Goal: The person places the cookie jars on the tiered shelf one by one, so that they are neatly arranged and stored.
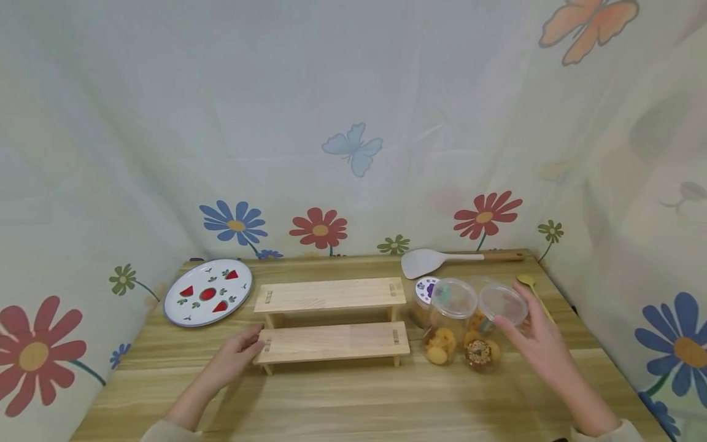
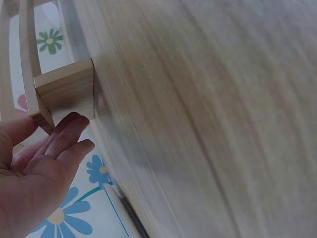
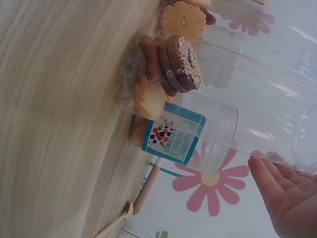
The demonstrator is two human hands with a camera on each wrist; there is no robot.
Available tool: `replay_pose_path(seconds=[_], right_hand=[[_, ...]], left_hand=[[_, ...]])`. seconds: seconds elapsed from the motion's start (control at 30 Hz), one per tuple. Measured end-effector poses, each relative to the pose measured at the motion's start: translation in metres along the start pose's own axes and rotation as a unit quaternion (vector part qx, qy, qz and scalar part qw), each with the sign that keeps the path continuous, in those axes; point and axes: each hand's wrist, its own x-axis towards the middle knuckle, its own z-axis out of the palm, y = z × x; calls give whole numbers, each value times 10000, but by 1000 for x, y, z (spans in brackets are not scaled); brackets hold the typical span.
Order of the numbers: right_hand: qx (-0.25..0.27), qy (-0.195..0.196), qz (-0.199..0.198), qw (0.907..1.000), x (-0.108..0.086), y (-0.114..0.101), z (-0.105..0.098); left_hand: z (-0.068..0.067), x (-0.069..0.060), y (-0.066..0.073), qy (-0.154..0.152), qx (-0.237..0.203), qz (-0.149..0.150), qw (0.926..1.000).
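Observation:
My left hand [image 1: 234,359] [image 2: 39,168] pinches the left end of the lower step of a pale wooden stand [image 1: 331,342] [image 2: 29,74], thumb on one side and fingers on the other. On the right, my right hand [image 1: 538,337] [image 3: 292,198] holds a clear jar [image 1: 502,304] [image 3: 262,104] near its lid. Inside the jar are a cookie with a nutty topping [image 3: 188,62] and a pale cookie [image 3: 149,96]. Another clear jar with cookies [image 1: 439,347] stands just left of it. Some right-hand fingers are hidden behind the jar.
Behind the jars lies a white spatula [image 1: 424,263] with a wooden handle. A yellow spoon [image 1: 527,280] lies at the right. A jar with a purple-and-white lid [image 1: 425,288] and one with a teal label [image 3: 173,134] stand nearby. A watermelon-pattern plate [image 1: 207,310] is back left.

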Motion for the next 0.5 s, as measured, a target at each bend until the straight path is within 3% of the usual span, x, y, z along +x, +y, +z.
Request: replay_pose_path(seconds=[0.27,0.5], right_hand=[[-146,29,49,9999,1,-2,-3],[-211,174,37,9996,1,-9,-13]], left_hand=[[1,5,-9,75,11,-36,10000],[1,2,-6,211,-96,-115,9997]])
